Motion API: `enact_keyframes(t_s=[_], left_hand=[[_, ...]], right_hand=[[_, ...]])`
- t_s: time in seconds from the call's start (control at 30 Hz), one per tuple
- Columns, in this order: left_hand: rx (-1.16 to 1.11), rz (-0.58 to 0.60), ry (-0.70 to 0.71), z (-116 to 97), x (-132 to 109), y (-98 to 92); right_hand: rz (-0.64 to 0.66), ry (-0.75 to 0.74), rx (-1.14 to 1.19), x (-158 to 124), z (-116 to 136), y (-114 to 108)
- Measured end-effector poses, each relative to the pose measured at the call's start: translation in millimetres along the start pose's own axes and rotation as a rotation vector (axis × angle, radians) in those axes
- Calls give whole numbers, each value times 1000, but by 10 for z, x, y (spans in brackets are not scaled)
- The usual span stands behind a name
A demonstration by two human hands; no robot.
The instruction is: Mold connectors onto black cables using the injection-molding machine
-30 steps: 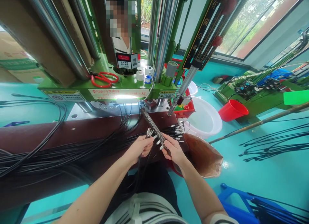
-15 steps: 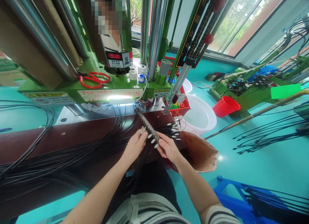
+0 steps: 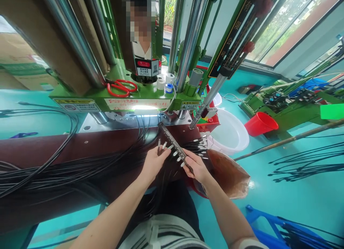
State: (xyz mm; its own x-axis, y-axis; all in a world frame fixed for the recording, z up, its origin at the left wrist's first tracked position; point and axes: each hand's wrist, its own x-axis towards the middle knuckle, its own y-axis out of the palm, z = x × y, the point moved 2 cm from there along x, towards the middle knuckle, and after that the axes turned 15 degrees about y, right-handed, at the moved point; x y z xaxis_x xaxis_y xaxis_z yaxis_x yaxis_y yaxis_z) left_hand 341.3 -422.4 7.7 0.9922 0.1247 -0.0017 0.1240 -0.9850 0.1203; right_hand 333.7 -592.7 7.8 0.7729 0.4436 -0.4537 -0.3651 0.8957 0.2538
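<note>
My right hand [image 3: 198,167] is closed round the near end of a long, narrow metal bar [image 3: 171,138], which slants up and away toward the press. Several silver cable connectors [image 3: 175,153] stick out along the bar's left side. Next to them, my left hand [image 3: 153,163] pinches cables with silver connector ends [image 3: 159,143] that point upward. Black cables hang below the bar toward my lap. Behind my right hand, more connector-tipped cables [image 3: 200,144] lie on the brown table.
A green press [image 3: 80,95] with a lit strip stands ahead; red-handled scissors [image 3: 120,88] lie on it. Black cable bundles [image 3: 67,170] cover the table's left part. To the right are a brown paper-lined bin [image 3: 228,173], a white tub [image 3: 242,141] and a red bucket [image 3: 261,125].
The whole view has shifted, so the press sits further right. My left hand's connectors now stand upright, spread apart beside the bar. My right hand keeps its hold on the bar.
</note>
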Motion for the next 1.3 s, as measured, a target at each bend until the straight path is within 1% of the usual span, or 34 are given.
enact_keyframes(t_s=[0.13,0.23,0.3,0.37,0.4,0.47,0.53,0.6,0.67,0.77,0.83,1.03,1.2,1.3], left_hand=[[68,-6,41,-12,-4,-20],[106,12,47,-34,-20,-53],[123,43,49,-64,-28,-77],[123,57,70,-108,-28,-102],[117,40,95,-133,-24,-117],[73,-44,137,-169,-14,-151],[9,-140,144,-170,-8,-176],[-30,-183,131,-139,-8,-182],[9,-161,145,-103,-9,-176],[171,-51,187,-70,-2,-163],[247,-12,199,-66,8,-166],[209,-21,138,-69,30,-186],[188,-38,106,-76,18,-198],[121,-40,72,-130,12,-192]], right_hand=[[-39,-26,-106,-12,-3,29],[-75,-63,-216,-15,-4,57],[-58,-72,-251,-11,-2,62],[-29,-67,-229,-6,2,50],[-23,-60,-200,-5,6,39],[-23,-36,-134,-6,15,15],[-21,-17,-90,-11,27,3],[-6,-6,-77,-17,38,3],[4,2,-76,-18,45,7],[16,10,-81,-13,47,8],[29,9,-88,-9,49,6],[46,-4,-154,-6,59,0],[39,-35,-305,-14,84,35],[33,-12,-282,-19,91,41]])
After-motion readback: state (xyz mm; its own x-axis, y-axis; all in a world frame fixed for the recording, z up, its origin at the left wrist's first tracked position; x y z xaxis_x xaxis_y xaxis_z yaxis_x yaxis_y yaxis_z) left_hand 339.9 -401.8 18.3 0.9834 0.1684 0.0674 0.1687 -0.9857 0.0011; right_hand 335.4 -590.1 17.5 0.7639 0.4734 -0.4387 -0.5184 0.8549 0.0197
